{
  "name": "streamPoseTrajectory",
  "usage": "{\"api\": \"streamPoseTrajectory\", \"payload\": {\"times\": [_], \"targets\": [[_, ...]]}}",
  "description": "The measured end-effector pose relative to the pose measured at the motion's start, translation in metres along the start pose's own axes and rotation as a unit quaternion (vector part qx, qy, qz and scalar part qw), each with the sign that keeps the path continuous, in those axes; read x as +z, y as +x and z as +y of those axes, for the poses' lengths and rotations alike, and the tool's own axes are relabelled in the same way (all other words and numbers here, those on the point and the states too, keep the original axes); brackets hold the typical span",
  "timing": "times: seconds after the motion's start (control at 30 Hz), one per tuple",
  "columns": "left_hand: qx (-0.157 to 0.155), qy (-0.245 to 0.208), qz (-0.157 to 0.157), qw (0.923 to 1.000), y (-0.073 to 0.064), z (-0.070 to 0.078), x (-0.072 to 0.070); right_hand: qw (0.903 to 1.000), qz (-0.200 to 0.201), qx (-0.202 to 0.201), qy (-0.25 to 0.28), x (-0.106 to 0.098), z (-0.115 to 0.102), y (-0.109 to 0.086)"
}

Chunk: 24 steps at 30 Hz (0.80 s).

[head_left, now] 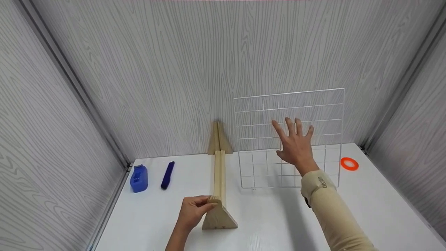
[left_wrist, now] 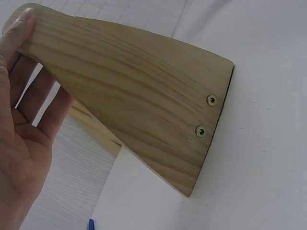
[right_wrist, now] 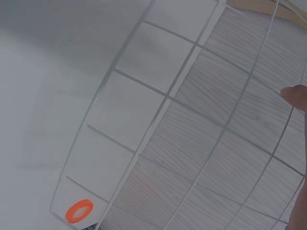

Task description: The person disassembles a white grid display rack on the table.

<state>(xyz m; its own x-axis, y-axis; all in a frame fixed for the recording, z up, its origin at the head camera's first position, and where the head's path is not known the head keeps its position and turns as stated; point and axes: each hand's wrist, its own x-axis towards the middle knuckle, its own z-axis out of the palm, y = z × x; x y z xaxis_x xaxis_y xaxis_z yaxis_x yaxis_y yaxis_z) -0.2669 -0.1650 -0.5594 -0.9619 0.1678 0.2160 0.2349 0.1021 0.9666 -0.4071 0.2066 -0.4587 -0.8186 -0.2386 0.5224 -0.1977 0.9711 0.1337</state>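
Note:
My left hand [head_left: 191,212] pinches the rounded top of the near end plate of a wooden stand [head_left: 219,219], thumb on the near face. In the left wrist view the plate [left_wrist: 134,91] flares toward its base and carries two screws [left_wrist: 211,100]. A grooved wooden bar runs back from it to a matching plate [head_left: 220,139] by the back wall. To the right, a white wire grid panel [head_left: 289,93] stands roughly upright. My right hand [head_left: 296,148] is at the panel with fingers spread and straight; its thumb [right_wrist: 295,97] shows beside the wires. Whether the fingertips touch them, I cannot tell.
On the white table's left lie a blue plastic object [head_left: 139,179], bottle-like in outline, and a slim dark blue stick-shaped item [head_left: 167,175]. An orange ring [head_left: 349,169] lies right of the grid. Wood-grain walls [head_left: 167,69] stand at the back and both sides.

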Motion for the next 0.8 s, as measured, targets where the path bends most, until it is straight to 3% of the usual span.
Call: {"api": "streamPoseTrajectory", "payload": {"times": [0.43,0.8], "targets": [[-0.003,-0.007,-0.003,1.0,0.0,0.0,0.001,0.9978,-0.065,0.01,0.012,0.014,0.002,-0.01],[-0.004,-0.004,-0.006,1.0,0.0,0.0,0.001,0.9959,-0.089,0.002,0.012,0.028,0.005,-0.019]]}}
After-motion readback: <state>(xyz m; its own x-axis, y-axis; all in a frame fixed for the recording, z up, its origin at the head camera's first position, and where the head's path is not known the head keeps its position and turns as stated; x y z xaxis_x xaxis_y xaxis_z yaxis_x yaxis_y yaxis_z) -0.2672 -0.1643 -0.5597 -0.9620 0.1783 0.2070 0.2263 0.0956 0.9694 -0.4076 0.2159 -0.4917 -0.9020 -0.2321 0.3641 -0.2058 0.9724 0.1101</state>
